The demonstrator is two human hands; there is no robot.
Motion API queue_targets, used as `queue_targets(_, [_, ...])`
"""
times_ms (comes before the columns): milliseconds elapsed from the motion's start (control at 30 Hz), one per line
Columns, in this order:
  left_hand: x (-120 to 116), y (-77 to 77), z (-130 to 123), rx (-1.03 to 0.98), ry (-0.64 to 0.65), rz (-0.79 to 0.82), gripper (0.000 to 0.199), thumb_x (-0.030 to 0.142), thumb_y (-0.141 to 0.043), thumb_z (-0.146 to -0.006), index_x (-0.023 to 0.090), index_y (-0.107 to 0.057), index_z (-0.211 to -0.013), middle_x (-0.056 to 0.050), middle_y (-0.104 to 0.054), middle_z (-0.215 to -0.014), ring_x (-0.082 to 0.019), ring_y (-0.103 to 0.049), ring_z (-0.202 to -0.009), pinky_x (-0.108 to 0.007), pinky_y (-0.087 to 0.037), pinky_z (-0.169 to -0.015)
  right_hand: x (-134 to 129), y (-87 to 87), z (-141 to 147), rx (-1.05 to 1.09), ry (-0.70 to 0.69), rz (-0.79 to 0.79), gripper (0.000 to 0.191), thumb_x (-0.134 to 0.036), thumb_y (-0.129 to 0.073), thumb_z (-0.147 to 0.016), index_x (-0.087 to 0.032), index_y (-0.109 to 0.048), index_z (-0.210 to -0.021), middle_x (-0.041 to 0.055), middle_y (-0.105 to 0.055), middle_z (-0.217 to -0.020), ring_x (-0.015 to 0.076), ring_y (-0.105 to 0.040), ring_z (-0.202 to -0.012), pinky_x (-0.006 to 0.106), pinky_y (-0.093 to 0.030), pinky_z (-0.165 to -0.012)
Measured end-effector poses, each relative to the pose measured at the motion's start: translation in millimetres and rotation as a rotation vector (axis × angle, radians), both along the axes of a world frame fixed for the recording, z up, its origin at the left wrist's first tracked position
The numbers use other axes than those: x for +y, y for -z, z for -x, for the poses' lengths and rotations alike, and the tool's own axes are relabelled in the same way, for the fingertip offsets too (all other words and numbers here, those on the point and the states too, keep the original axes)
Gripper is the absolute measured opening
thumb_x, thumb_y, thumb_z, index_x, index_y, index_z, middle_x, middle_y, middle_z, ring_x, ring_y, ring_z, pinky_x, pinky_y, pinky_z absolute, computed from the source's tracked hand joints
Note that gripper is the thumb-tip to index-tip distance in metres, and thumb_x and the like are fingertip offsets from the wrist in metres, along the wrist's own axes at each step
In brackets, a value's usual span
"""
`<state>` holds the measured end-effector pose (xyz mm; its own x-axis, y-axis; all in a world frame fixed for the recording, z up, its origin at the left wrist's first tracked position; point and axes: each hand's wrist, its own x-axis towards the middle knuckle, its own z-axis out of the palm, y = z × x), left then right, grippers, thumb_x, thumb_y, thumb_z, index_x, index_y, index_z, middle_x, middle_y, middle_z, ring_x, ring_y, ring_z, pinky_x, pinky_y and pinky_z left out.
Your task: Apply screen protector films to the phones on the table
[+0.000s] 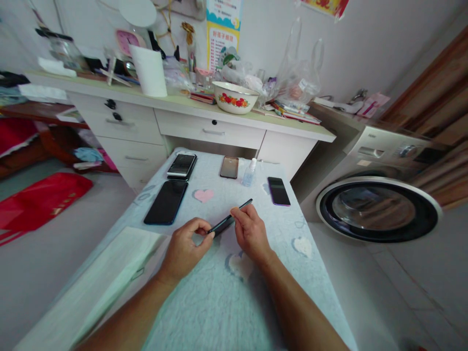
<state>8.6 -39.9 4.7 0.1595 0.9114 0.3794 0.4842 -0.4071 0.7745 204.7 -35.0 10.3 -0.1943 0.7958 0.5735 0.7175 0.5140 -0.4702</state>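
Between both hands, above the table, a dark phone (223,224) is tilted so that mostly its thin edge shows. My left hand (185,247) pinches its lower left end between thumb and fingers. Nearer its upper right end, my right hand (250,231) is closed on the edge, with the fingertips partly hidden. A large black phone (166,202) lies flat to the left, below a stack topped by a white-framed phone (182,165). Beyond the hands are a phone case (229,167) and a clear spray bottle (249,173). A purple-edged phone (279,191) lies at the right.
A pale heart-patterned cloth (204,292) covers the table, with a folded whitish cloth (91,287) along its left side. Behind stands a white drawer desk (124,124) bearing a floral enamel bowl (235,99). A washing machine (365,146) with its round door stands at right.
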Motion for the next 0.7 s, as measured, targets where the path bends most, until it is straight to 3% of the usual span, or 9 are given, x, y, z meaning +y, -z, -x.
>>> queue_targets(367, [0,1.6,2,0.013,0.007,0.002,0.004,0.023,-0.059,-0.080,0.020,-0.059,-0.078,0.002,-0.062,-0.075,-0.014,-0.060,-0.073,-0.026,-0.047,-0.070,-8,-3.4,10,-0.030,-0.064,0.005,0.032,-0.010,-0.044,-0.089,-0.020,-0.062,-0.113,0.0057,-0.054,-0.095,0.0148,-0.056,-0.080,0.024,-0.049,-0.073])
queue_targets(700, [-1,-0.3,1,0.014,0.017,-0.002,0.002,0.022,-0.059,-0.079,0.020,-0.058,-0.078,0.002,-0.062,-0.075,-0.014,-0.060,-0.073,-0.026,-0.047,-0.070,11,4.8,-20,-0.013,0.149,-0.025,0.031,-0.012,-0.045,-0.091,-0.023,-0.067,-0.109,0.0048,-0.053,-0.091,0.0158,-0.055,-0.081,0.025,-0.048,-0.075])
